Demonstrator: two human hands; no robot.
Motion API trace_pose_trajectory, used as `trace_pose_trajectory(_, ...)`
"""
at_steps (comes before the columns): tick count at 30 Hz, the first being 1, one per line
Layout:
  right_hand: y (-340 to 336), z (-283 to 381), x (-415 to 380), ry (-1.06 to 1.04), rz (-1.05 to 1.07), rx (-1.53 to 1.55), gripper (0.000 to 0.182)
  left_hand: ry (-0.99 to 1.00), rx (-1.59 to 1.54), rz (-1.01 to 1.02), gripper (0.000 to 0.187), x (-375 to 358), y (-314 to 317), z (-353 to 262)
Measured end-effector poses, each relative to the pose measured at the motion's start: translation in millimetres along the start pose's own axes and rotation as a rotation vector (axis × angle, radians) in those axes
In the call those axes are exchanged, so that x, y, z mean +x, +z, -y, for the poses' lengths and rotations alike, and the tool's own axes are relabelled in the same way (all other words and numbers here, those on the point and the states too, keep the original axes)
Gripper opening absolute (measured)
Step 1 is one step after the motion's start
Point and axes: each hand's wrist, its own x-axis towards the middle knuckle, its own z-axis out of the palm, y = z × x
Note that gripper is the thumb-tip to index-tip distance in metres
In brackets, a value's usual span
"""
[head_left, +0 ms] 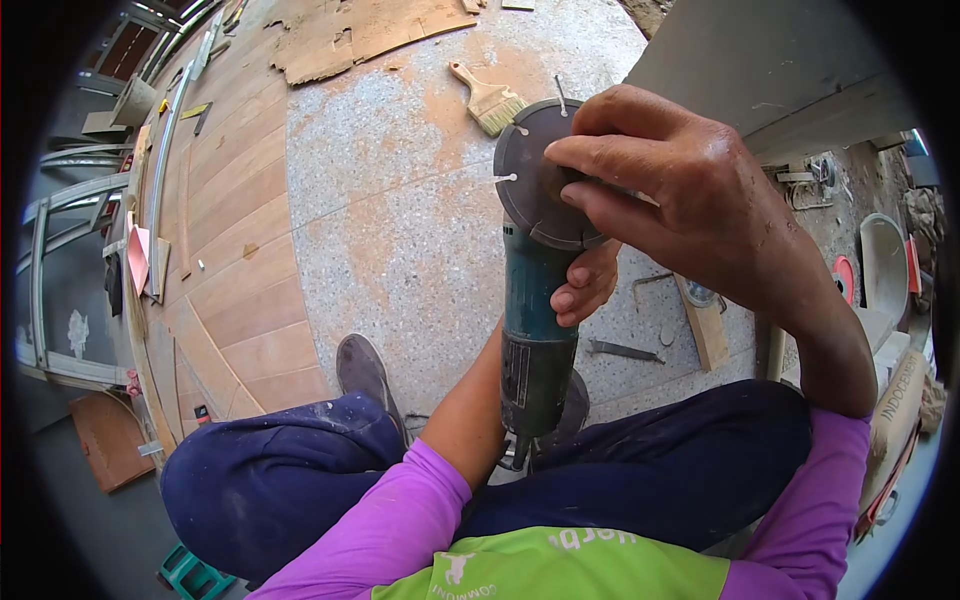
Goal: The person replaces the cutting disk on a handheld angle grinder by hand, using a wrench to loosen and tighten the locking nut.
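Two hands steady a grinder point(535, 330) over a seated worker's lap.
Left hand point(585, 285) grips the body, bracing it; right hand point(660, 190) pinches the disc point(525, 190) at its hub. A brush point(487, 97) lies on the floor point(400, 230).

Teal-bodied angle grinder point(537, 330), dark grey disc point(535, 175), purple sleeves point(400, 520), navy trousers point(270, 480), speckled grey floor point(400, 220)

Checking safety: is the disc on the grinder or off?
On: the disc sits on the grinder head, right hand fingers on its centre.
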Motion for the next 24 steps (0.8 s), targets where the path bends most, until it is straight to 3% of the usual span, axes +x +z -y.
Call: trace_pose_trajectory(24, 3.4, 2.3, -3.2, 0.024, -0.012, -0.086, 0.023, 0.006, 0.021, 0.002, 0.064, 3.3, -1.6, -5.6)
